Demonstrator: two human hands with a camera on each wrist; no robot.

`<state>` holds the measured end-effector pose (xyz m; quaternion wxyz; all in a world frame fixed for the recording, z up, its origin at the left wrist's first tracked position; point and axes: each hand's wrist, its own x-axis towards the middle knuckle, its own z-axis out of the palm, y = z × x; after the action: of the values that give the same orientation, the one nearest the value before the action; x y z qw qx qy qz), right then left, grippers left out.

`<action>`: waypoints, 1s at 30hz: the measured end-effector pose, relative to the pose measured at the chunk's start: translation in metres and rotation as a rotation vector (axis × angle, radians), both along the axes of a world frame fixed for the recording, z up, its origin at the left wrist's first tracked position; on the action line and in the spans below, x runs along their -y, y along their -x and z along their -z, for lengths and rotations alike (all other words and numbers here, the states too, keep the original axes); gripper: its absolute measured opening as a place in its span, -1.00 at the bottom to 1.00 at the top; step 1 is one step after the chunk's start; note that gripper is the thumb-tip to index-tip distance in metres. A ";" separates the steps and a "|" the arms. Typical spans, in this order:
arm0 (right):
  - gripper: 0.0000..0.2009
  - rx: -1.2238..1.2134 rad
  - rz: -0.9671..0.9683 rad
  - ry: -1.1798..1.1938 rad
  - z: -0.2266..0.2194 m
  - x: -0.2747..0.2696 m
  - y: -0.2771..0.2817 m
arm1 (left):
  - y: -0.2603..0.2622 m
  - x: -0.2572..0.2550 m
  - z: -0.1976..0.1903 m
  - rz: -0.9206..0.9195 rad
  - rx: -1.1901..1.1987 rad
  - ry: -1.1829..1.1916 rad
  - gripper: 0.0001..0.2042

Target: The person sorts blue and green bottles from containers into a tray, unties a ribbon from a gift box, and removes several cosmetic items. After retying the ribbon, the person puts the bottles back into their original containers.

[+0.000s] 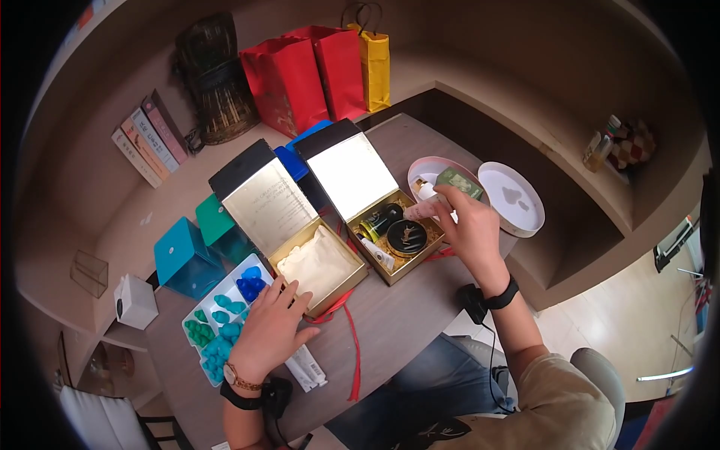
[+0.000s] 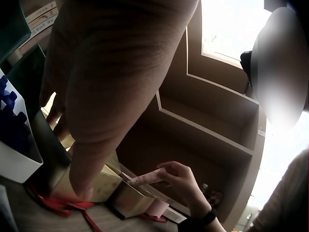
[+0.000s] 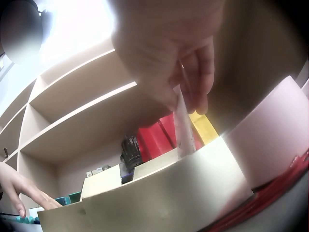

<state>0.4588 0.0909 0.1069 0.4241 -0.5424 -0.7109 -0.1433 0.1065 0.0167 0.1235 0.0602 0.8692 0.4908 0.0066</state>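
Note:
My right hand [image 1: 474, 232] pinches the end of a pale pink tube [image 1: 424, 208] over the right-hand gold box [image 1: 397, 277]. In the right wrist view the tube [image 3: 183, 130] points downward at the box's edge. That box holds a round black jar [image 1: 407, 236], a dark bottle with a yellow-green part [image 1: 381, 220] and a white tube [image 1: 377, 253] on shredded filling. My left hand [image 1: 274, 326], fingers extended, is at the near corner of the left gold box [image 1: 341, 289], which contains cream-coloured cloth or paper [image 1: 319, 262]. Both boxes have their lids raised.
A white tray [image 1: 191, 328] of blue and green pieces lies left. A round pink box [image 1: 415, 171] holds a green packet [image 1: 459, 182]; its white lid [image 1: 512, 199] is beside it. Red ribbon [image 1: 354, 352], teal boxes [image 1: 184, 259] and red bags [image 1: 289, 82] are around.

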 end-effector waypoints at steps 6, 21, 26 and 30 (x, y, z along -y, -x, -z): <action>-0.82 0.138 -0.067 -0.029 -0.011 0.003 0.000 | 0.000 0.000 -0.001 -0.001 0.004 0.008 -0.42; -0.89 0.041 -0.259 0.203 -0.006 0.002 -0.006 | 0.000 -0.001 0.000 -0.005 -0.002 0.008 -0.42; -0.92 -0.055 -0.178 0.185 -0.002 0.007 -0.002 | -0.001 -0.001 0.000 -0.008 -0.007 0.006 -0.42; -0.82 0.034 -0.070 0.073 0.003 0.005 0.008 | 0.000 -0.001 0.001 0.013 -0.001 -0.024 -0.43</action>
<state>0.4506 0.0859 0.1035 0.3966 -0.5299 -0.7413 -0.1113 0.1067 0.0173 0.1229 0.0496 0.8731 0.4849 0.0113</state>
